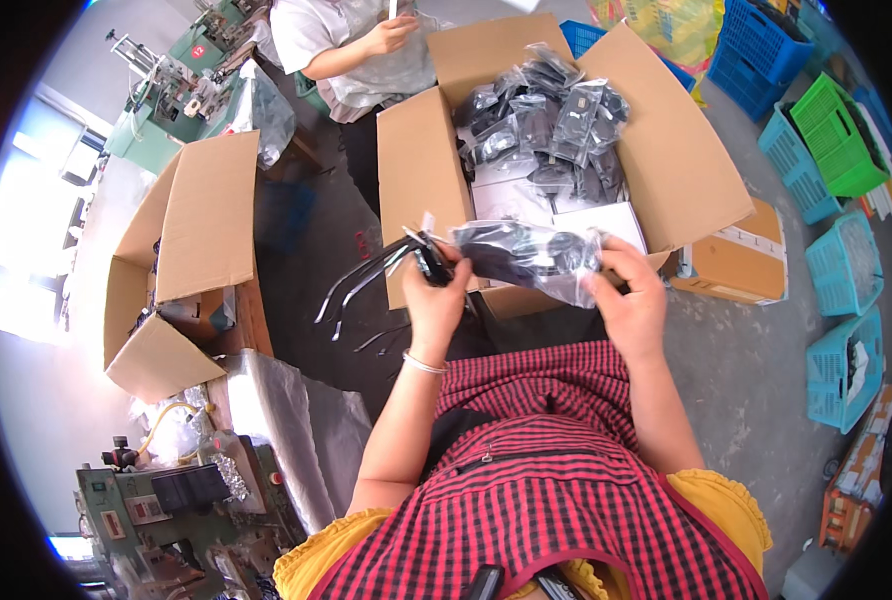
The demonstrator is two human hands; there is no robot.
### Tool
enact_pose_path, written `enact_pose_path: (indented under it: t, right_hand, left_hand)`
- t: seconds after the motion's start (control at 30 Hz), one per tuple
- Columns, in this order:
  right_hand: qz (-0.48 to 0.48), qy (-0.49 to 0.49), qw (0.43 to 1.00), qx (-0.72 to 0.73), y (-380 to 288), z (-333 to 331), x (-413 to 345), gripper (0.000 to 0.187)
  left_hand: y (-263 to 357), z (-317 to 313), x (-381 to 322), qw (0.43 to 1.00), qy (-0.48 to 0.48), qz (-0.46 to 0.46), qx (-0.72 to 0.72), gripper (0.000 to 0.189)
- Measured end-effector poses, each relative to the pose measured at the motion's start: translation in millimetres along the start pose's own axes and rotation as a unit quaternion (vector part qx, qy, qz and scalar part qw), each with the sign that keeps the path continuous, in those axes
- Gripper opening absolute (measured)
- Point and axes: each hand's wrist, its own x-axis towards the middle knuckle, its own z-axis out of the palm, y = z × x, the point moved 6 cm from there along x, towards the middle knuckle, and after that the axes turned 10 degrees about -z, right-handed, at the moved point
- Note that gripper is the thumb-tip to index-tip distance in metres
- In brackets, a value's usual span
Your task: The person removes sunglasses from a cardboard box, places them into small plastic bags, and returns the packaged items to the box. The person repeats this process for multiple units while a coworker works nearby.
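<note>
My left hand point(438, 289) grips a bundle of thin black straps point(371, 274) whose ends hang out to the left. Its fingertips also meet the left end of a clear plastic bag point(528, 251) with dark items inside. The bag's right end is pinched by my right hand point(626, 289). Both hands are above the near edge of a large open cardboard box point(423, 187). Inside that box, many bagged black items point(551, 120) are heaped on white boxes point(513, 199).
Another person point(363, 67) stands behind the box at upper left. An open carton point(206, 217) sits on a bench at left, above a green machine point(183, 510). Blue and green plastic crates point(836, 139) line the right side, near a closed carton point(738, 259).
</note>
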Motion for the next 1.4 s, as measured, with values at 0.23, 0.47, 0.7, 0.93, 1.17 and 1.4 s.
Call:
enact_pose_path:
  t: [0.23, 0.47, 0.7, 0.93, 1.17, 1.4]
  right_hand:
    - [0.161, 0.182, 0.964, 0.104, 77.5, -70.2, 16.3, 0.030]
    - [-0.054, -0.131, 0.930, -0.340, 196.1, -15.7, 15.3, 0.027]
    - [-0.004, -0.190, 0.962, -0.198, 147.4, 27.2, 0.2, 0.069]
    - [0.265, -0.107, 0.879, 0.381, 66.2, 104.9, -31.0, 0.043]
    - [-0.128, -0.151, 0.969, -0.150, 125.8, 99.3, 45.0, 0.052]
    - [0.006, -0.365, 0.902, -0.232, 220.2, 119.4, -3.6, 0.043]
  left_hand:
    - [-27.7, -76.1, 17.0, 0.996, 0.064, -0.025, -0.062, 0.021]
    - [-44.2, -87.6, 3.1, 0.976, 0.022, -0.116, -0.180, 0.023]
    - [-30.8, -70.1, -16.0, 0.981, 0.037, -0.122, -0.145, 0.023]
    - [-12.8, -8.4, -31.5, 0.999, -0.024, -0.006, 0.036, 0.013]
    - [-25.4, -59.4, -29.1, 0.981, -0.015, -0.172, -0.084, 0.016]
    - [-77.2, -103.4, -68.3, 0.907, -0.013, -0.318, -0.276, 0.014]
